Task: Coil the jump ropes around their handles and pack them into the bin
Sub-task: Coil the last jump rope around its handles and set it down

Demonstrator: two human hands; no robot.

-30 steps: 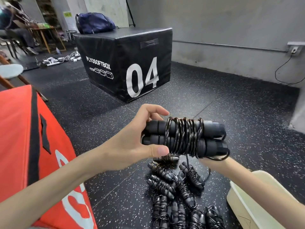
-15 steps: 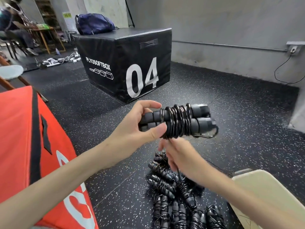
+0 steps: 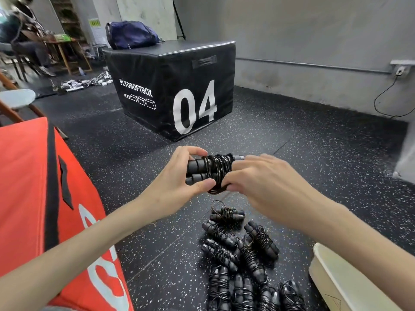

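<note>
Black rope [image 3: 216,170] sits coiled round paired handles, held above the floor pile [image 3: 238,261]. My left hand [image 3: 173,187] grips the handle ends; right hand [image 3: 258,178] pinches the coil, tucking the tail. Next, it goes into the bin [image 3: 350,286].
</note>
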